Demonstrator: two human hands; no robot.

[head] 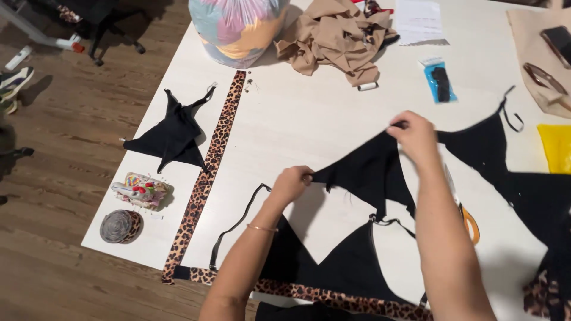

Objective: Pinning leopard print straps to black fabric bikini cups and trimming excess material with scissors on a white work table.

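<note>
Hidden/cut off: orange-handled scissors (470, 223) lay mostly under the right forearm, only one handle loop showing; the black garment (351, 261) ran off the bottom edge; the dark items at 2 o'clock on the beige cloth (535, 53) were too cropped to identify.
Left hand (291, 183): closed, fingers pinching the left corner of the black triangular fabric piece (369, 172).
Right hand (414, 135): closed, fingertips pinching the upper corner of the same piece, lifted slightly off the white table (309, 119).
Fabric piece: held taut between both hands, near the table's centre, just above the black garment.
Leopard-print strip (211, 166): lay flat at 9 o'clock from the left hand, well apart.
Small black piece (172, 134): beside the strip at 9 o'clock.
Pincushion (141, 190): near the table's left edge.
Tan fabric heap (339, 35): at 12 o'clock.
</note>
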